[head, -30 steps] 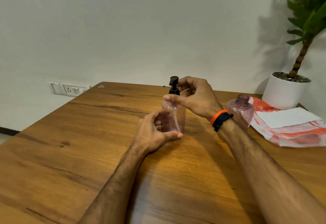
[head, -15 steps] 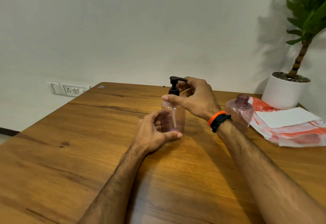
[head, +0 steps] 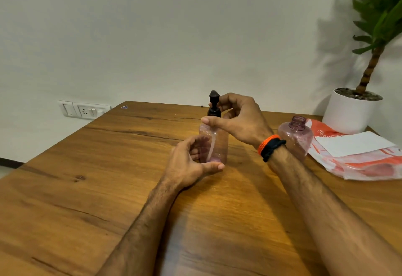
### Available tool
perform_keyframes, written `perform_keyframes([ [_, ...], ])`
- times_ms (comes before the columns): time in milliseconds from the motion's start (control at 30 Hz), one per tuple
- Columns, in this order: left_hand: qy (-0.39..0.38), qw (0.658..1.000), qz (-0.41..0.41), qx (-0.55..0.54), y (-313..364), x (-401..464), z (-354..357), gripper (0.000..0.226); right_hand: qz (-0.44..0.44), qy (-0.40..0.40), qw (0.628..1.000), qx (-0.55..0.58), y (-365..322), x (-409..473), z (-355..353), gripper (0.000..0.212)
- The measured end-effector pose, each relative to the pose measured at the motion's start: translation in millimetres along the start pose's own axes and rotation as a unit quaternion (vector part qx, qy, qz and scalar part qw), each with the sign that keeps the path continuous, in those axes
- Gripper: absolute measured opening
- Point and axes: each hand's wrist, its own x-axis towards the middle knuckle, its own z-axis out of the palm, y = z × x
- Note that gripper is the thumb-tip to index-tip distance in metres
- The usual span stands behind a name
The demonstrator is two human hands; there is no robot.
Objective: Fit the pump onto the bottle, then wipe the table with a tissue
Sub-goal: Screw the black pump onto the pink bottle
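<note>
Woodgrain table bears clear bottle, black pump.

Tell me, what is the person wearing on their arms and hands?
Both forearms are bare, with no sleeves and no gloves. The right hand has two bands at the wrist, an orange band and a black band beside it. The left hand wears nothing.

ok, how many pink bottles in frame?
2. One bottle stands mid-table, black pump in its neck, the left hand gripping its base, the right hand at the pump. A second bottle, open-necked, stands behind the right wrist, partly hidden.
</note>
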Motion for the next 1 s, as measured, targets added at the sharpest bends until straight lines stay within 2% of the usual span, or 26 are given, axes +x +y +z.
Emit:
perform_keyframes([
  [67, -0.003, 1.000, 0.000, -0.002, -0.5, 0.1, -0.4, 0.092, -0.004, -0.045, 0.998, 0.033, 0.3, 0.1, -5.3, 0.038],
  [133, -0.005, 1.000, -0.001, -0.004, -1.1, 0.4, -0.8, 0.090, -0.004, -0.081, 0.995, 0.056, 0.0, 0.1, -8.7, 0.037],
  [267, -0.008, 1.000, -0.001, 0.001, -1.5, 1.3, -1.2, 0.092, 0.005, -0.038, 0.999, -0.001, -2.1, -0.9, -1.9, 0.056],
  [367, -0.003, 1.000, 0.001, 0.006, -1.9, 1.3, -0.5, 0.092, 0.001, -0.001, 1.000, -0.013, -3.4, -1.6, 1.0, 0.055],
  [533, -0.007, 1.000, -0.001, 0.000, -1.4, 1.3, -1.0, 0.091, 0.009, -0.080, 0.995, 0.055, 0.0, 0.4, -10.0, 0.043],
  [600, -0.005, 1.000, -0.004, -0.002, -0.6, 1.1, -0.7, 0.090, -0.001, -0.075, 0.996, 0.042, -0.6, 0.0, -9.1, 0.044],
  [733, -0.006, 1.000, -0.005, 0.001, 1.0, 0.4, -0.8, 0.091, -0.003, -0.012, 0.999, -0.033, -4.3, -1.9, -0.8, 0.058],
  [800, -0.009, 1.000, -0.003, 0.000, 1.7, -0.3, -1.1, 0.092, 0.000, -0.005, 1.000, -0.028, -3.5, -1.5, -1.0, 0.055],
  [1000, -0.010, 1.000, -0.005, -0.006, 2.6, -1.0, -0.8, 0.092, 0.001, -0.085, 0.995, 0.056, -1.2, 0.2, -10.5, 0.050],
])
